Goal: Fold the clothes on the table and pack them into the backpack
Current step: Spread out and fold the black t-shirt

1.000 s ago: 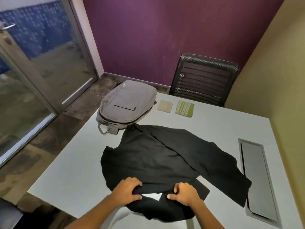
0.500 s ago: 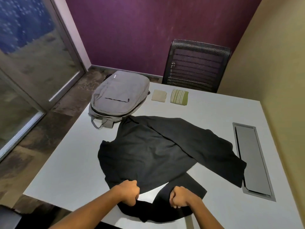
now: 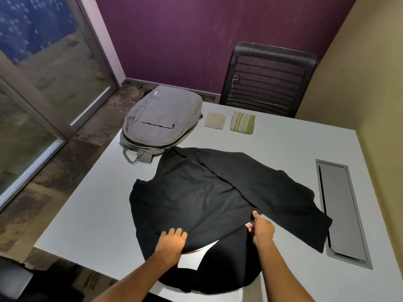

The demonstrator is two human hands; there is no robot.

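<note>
A black garment [image 3: 196, 192] lies spread over the middle of the white table [image 3: 87, 214], one flap folded diagonally across it to the right. My left hand [image 3: 172, 241] holds the garment's near hem, fingers curled over the fabric. My right hand [image 3: 261, 229] pinches the hem a little farther right, thumb on top and pointing away from me. A grey backpack [image 3: 161, 123] lies flat at the far left corner, its zip looking closed, its handle toward the garment. Two small folded cloths sit beside it: a beige one [image 3: 214, 120] and a green striped one [image 3: 242, 123].
A black mesh chair [image 3: 268, 79] stands behind the table's far edge. A grey cable hatch [image 3: 340, 208] is set into the table on the right, partly touched by the garment. A glass door and floor lie left; a yellow wall runs along the right.
Both hands have moved forward and apart along the near hem, carrying it up over the garment. The right hand now shows its thumb on top.
</note>
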